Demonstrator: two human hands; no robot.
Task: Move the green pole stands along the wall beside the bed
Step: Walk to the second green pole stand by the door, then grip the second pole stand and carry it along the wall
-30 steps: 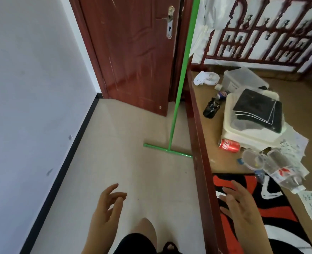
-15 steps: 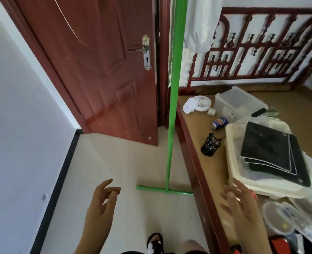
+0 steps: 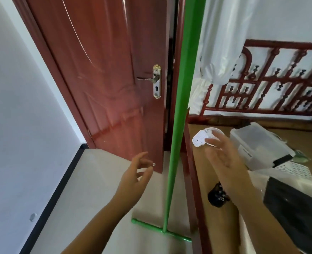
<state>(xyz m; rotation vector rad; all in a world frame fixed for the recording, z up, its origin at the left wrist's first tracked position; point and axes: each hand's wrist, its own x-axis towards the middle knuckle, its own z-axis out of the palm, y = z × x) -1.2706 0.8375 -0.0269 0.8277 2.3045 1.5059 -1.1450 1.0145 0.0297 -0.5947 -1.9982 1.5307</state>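
A green pole stand [image 3: 177, 136] rises upright between the door and the bed frame, its green cross foot [image 3: 151, 227] flat on the pale floor. My left hand [image 3: 135, 177] is raised to the left of the pole, fingers apart, holding nothing. My right hand [image 3: 225, 160] is raised to the right of it, over the bed's edge, palm open and empty. Neither hand touches the pole.
A dark red door [image 3: 103, 79] with a brass handle [image 3: 156, 80] stands behind the pole. The red bed rail [image 3: 193, 180] runs along its right. On the bed lie a white fan [image 3: 206, 137], a clear plastic box [image 3: 258, 143] and a black cup [image 3: 216, 197]. A white wall [image 3: 23, 125] is at left.
The view has moved closer to the pole and tilted upward. Both hands have risen from low in front of me to either side of the pole.
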